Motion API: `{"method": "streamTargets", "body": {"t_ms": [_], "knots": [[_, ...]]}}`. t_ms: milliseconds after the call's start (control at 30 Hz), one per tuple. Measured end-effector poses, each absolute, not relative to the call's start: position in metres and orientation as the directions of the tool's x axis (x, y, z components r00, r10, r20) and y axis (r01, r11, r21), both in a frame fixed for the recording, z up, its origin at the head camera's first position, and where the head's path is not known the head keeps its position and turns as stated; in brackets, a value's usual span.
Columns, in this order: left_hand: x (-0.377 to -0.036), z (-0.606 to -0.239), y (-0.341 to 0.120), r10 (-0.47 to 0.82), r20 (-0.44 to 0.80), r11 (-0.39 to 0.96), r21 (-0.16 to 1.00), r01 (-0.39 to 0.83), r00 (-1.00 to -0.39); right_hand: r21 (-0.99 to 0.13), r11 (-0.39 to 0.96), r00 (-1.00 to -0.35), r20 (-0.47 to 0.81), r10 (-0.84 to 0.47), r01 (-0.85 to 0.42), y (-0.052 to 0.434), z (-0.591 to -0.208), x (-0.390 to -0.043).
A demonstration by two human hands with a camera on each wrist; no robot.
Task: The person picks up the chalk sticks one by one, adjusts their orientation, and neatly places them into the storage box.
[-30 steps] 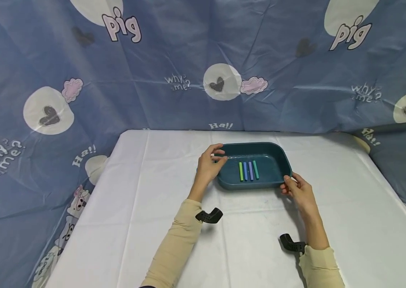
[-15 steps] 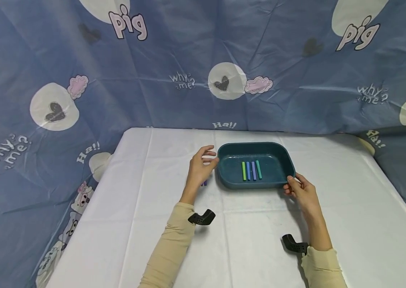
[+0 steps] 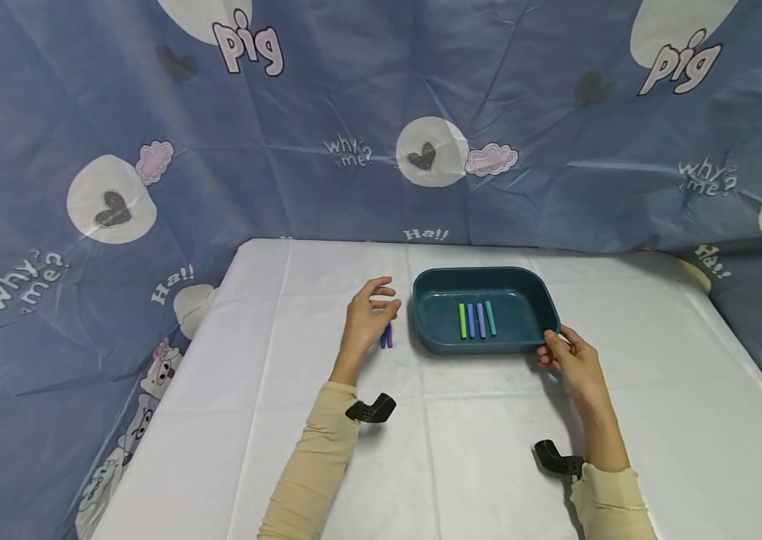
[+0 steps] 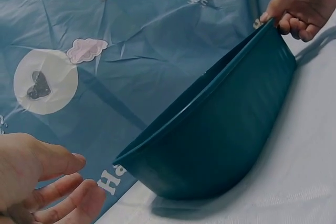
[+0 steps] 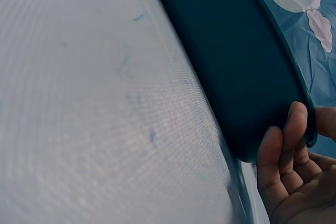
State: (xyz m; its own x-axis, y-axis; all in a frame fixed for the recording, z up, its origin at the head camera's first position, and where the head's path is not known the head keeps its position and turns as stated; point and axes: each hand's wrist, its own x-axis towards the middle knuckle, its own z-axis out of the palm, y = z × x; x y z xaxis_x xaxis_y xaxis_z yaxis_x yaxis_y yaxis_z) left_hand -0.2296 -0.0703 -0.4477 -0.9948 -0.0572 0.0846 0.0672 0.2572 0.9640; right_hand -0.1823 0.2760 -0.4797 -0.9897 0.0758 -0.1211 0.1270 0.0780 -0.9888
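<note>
A dark teal tray stands on the white table, with several chalk sticks side by side in it: green, blue, purple and teal. My right hand grips the tray's near right corner, fingers curled under the rim and thumb on top. My left hand hovers just left of the tray, apart from it, fingers relaxed and holding nothing. Two short sticks, blue and purple, lie on the cloth under that hand. The left wrist view shows the tray wall and the right hand on its far rim.
The white tablecloth stretches wide in front of and on both sides of the tray. A blue printed curtain closes off the back and both sides. Black camera mounts sit on both wrists.
My left hand has let go of the tray's left rim and drawn away to the left, uncovering two sticks on the cloth. The right hand keeps its grip on the corner.
</note>
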Motion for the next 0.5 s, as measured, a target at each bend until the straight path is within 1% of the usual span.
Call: {"method": "streamTargets", "body": {"t_ms": [267,500], "knots": [[-0.230,-0.453,-0.077,-0.080,0.091,0.326,0.944,0.060,-0.993,-0.990,0.089,-0.992,-0.103,0.072,0.109,0.276,-0.478,-0.181],[-0.229,-0.459,-0.083,-0.099,0.075,0.322,0.946,0.039,-0.992,-0.991,0.085,-0.993,-0.096,0.063,0.102,0.276,-0.477,-0.180]]}}
